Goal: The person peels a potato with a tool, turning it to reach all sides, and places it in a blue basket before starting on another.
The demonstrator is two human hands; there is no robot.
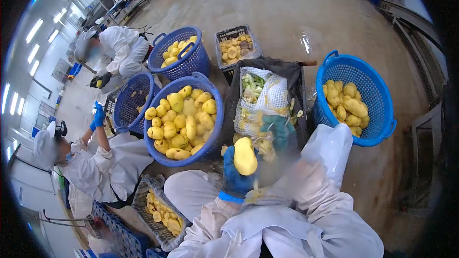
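My left hand (237,174), in a blue glove, is wrapped around a yellow oval mango (245,156) with a smooth, peeled-looking surface. Just ahead and to the right is my right hand (278,130), in a teal glove, over the black-lined bin (299,100). Motion blur smears its fingers, so whether it holds anything does not show. White foam netting (275,93), green scraps (252,87) and pale peelings lie in that bin. Left of my hands, a blue-purple basket (216,129) is heaped with yellow mangoes (179,126).
At right stands a blue basket (382,107) with yellow mangoes. Beyond the bin is a crate (258,48) of yellow pieces. Another basket (203,59) of mangoes stands behind, beside a purple basket (126,110). Two co-workers (103,162) (124,43) sit at left. A crate (179,243) of slices lies lower left.
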